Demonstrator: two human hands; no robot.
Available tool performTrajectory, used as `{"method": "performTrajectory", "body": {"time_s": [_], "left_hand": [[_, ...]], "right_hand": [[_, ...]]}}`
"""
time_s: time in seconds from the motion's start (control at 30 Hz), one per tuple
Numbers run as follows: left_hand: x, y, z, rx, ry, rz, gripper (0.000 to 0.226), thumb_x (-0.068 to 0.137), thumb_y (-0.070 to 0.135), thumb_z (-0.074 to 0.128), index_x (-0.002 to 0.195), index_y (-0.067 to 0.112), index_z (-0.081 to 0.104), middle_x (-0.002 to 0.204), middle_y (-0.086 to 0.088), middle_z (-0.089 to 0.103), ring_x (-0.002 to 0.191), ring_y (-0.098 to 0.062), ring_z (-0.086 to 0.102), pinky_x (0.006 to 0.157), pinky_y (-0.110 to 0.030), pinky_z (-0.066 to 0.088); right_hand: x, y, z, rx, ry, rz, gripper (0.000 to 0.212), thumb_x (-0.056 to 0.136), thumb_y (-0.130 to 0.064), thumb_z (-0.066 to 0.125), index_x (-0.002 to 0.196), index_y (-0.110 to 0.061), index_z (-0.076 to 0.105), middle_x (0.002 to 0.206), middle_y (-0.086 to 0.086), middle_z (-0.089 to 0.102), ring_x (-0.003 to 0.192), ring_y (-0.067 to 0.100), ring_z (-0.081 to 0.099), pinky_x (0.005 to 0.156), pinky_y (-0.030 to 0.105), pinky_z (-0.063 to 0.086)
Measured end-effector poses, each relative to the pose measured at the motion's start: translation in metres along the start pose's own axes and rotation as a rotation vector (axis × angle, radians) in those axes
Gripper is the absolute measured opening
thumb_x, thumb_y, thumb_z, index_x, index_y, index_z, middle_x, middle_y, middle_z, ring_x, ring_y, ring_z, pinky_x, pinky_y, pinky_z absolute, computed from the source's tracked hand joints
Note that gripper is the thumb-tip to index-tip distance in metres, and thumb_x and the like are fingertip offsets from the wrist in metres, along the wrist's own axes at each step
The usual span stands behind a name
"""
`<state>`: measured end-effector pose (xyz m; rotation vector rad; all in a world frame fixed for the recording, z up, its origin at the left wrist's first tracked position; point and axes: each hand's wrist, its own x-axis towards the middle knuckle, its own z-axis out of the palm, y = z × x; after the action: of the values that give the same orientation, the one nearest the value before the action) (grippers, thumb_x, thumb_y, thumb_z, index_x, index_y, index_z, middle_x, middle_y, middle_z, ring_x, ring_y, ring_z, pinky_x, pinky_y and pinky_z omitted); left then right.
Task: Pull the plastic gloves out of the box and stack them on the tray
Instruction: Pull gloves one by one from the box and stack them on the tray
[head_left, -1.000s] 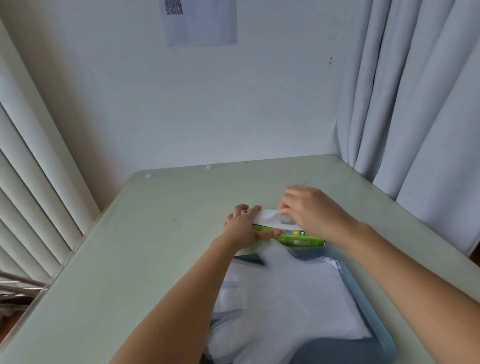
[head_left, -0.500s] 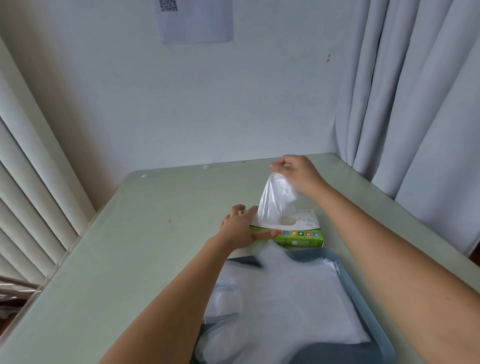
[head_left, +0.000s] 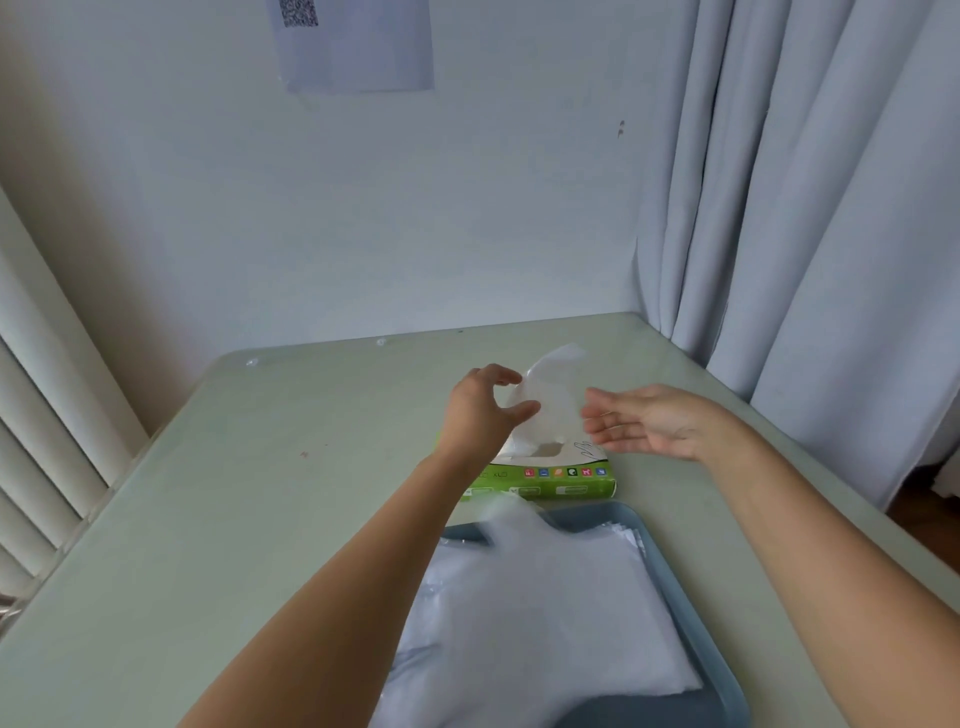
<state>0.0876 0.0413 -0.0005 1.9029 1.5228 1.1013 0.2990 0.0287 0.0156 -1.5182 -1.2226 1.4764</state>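
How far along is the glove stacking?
Done: a pile of gloves lies on the tray. In hand: one glove stands up out of the box slot; the left hand curls at its edge, grip unclear, and the right hand is open beside it. Left: pull that glove free and lay it on the pile. How many remain inside the box cannot be seen.

On the surface (head_left: 249, 509), the box (head_left: 556, 480) sits just behind the tray (head_left: 592, 515) (gloves (head_left: 545, 623) stacked in it); a curtain (head_left: 805, 208) hangs at the right.
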Motion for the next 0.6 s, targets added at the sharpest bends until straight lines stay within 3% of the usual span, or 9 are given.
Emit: {"method": "performTrajectory", "body": {"time_s": [0.1,0.17,0.23,0.3,0.37,0.47,0.6], "left_hand": [[-0.001,0.004,0.001,0.01,0.026,0.015,0.048,0.077,0.028,0.078,0.12,0.018,0.058,0.125,0.0,0.056,0.115,-0.013,0.051,0.085,-0.017,0.033],[-0.007,0.005,0.003,0.061,0.005,0.076,0.067,0.071,0.031,0.082,0.129,0.02,0.05,0.132,-0.002,0.048,0.121,-0.017,0.045,0.093,-0.022,0.034],[-0.013,0.005,0.007,0.189,-0.06,0.177,0.091,0.066,0.036,0.085,0.142,0.022,0.036,0.141,-0.005,0.035,0.128,-0.022,0.037,0.104,-0.029,0.033],[-0.017,0.003,0.012,0.344,-0.092,0.255,0.101,0.07,0.04,0.081,0.149,0.025,0.02,0.149,-0.006,0.023,0.133,-0.025,0.029,0.11,-0.035,0.031],[-0.019,0.0,0.015,0.429,-0.082,0.292,0.098,0.077,0.036,0.075,0.152,0.027,0.012,0.151,-0.007,0.018,0.134,-0.027,0.028,0.109,-0.036,0.033],[-0.021,-0.001,0.015,0.381,-0.034,0.297,0.084,0.081,0.018,0.068,0.15,0.023,0.02,0.149,-0.007,0.023,0.129,-0.027,0.037,0.099,-0.037,0.044],[-0.019,0.003,0.015,0.279,0.128,0.44,0.047,0.079,0.009,0.067,0.125,0.013,0.055,0.13,-0.009,0.048,0.114,-0.028,0.049,0.087,-0.036,0.048]], "right_hand": [[0.007,0.005,0.006,0.053,0.135,0.013,0.041,0.073,-0.032,0.077,0.098,-0.005,0.059,0.103,0.014,0.062,0.077,0.021,0.065,0.065,0.026,0.055],[0.014,0.006,0.01,0.053,0.187,0.004,0.032,0.078,-0.029,0.076,0.095,-0.008,0.059,0.106,0.012,0.059,0.078,0.017,0.059,0.064,0.023,0.048],[0.019,0.008,0.017,0.049,0.15,-0.01,0.048,0.078,-0.03,0.076,0.117,-0.008,0.058,0.114,0.008,0.057,0.088,0.016,0.052,0.068,0.024,0.042],[0.023,0.008,0.022,0.005,0.134,-0.033,0.064,0.078,-0.03,0.076,0.133,-0.011,0.049,0.123,0.005,0.055,0.105,0.018,0.047,0.082,0.027,0.036],[0.023,0.005,0.025,-0.008,0.111,-0.067,0.051,0.079,-0.026,0.076,0.124,-0.014,0.057,0.114,0.001,0.06,0.108,0.018,0.046,0.088,0.029,0.033],[0.022,0.002,0.025,0.023,0.071,-0.147,0.008,0.082,-0.016,0.072,0.088,-0.015,0.067,0.086,-0.002,0.065,0.086,0.013,0.052,0.074,0.023,0.038],[0.011,0.0,0.014,0.344,-0.035,-0.156,0.007,0.088,-0.004,0.061,0.083,-0.006,0.066,0.075,0.006,0.071,0.065,0.013,0.068,0.062,0.021,0.055]]}}
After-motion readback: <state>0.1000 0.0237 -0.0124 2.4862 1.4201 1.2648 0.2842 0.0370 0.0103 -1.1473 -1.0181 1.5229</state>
